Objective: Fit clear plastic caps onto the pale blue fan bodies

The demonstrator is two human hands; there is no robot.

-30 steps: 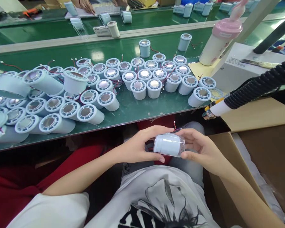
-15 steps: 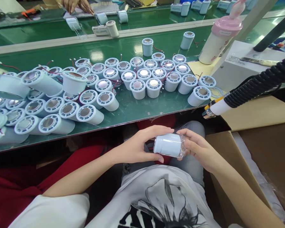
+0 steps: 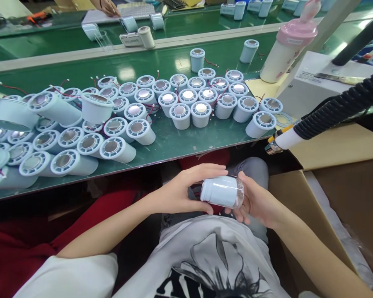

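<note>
Above my lap, my left hand (image 3: 185, 188) grips a light blue plastic cylinder (image 3: 219, 191) from its left end, thumb below and fingers above. The cylinder lies on its side inside a clear plastic wrap (image 3: 240, 193), which sticks out past its right end. My right hand (image 3: 261, 203) is beside that clear end, fingers apart and partly beneath it. Whether the palm touches the wrap I cannot tell. On the green bench ahead stand many similar blue cylinders (image 3: 202, 114) with round metallic discs in their tops and thin red wires; several lie tilted at the left.
A pink-lidded bottle (image 3: 289, 49) and a white box-shaped device (image 3: 317, 76) stand at the right. A black corrugated hose with a metal-tipped nozzle (image 3: 275, 147) reaches over an open cardboard box (image 3: 298, 207). Across the conveyor belt (image 3: 65, 54), a person's hand (image 3: 110, 7) works.
My right fingers have let go of the wrap's end and spread. The wrap there looks smoother and rounder. Two cylinders at the back have shifted right; things on the far lane have moved left.
</note>
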